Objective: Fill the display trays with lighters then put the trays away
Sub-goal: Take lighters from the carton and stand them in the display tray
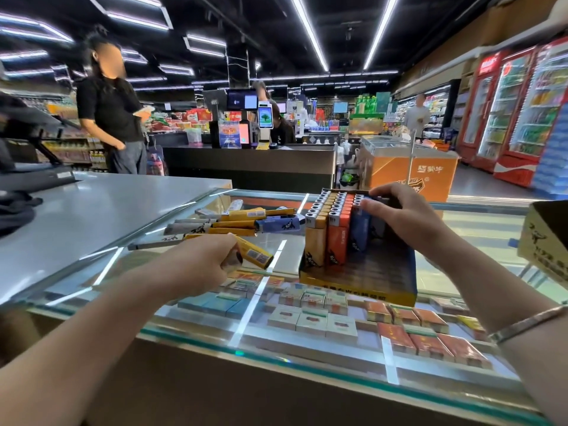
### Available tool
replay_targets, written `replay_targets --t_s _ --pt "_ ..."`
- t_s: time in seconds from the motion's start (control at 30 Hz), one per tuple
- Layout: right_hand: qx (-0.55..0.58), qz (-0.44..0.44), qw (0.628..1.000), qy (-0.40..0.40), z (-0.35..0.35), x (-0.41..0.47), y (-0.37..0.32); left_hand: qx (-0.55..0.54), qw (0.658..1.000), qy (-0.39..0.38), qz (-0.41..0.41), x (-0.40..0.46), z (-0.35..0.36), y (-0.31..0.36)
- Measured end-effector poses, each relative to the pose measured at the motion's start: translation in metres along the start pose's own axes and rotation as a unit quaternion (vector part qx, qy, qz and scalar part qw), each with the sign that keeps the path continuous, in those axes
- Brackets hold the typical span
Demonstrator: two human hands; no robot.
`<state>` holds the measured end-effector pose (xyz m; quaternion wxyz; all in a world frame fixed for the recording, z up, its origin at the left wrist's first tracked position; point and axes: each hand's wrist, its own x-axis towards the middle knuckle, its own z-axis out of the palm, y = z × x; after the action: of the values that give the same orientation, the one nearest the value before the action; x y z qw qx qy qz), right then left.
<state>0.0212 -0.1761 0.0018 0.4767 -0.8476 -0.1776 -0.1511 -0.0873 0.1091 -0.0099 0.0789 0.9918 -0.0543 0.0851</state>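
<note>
— Where are my hands?

— My left hand [201, 261] reaches over the glass counter [307, 361], its grip curled round a yellow lighter [255, 253] that points right, just left of the display tray [359, 272].

— And the right?

— My right hand [399, 215] arches over the tray's far end, fingertips pinching the blue lighter [359, 229] standing beside the orange and yellow rows. Loose lighters [242, 224] lie far left.
</note>
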Motion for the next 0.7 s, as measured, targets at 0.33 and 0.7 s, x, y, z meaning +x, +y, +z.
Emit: replay_targets --t_s 0.33,0.7 --pt "-0.008 -0.006 1.000 -0.005 0.000 0.001 0.002 0.007 0.992 0.039 0.116 0.014 0.010 0.002" --pt "-0.015 -0.011 1.000 -0.004 0.001 0.001 0.001 0.078 0.979 0.089 0.167 0.018 0.024 0.011"
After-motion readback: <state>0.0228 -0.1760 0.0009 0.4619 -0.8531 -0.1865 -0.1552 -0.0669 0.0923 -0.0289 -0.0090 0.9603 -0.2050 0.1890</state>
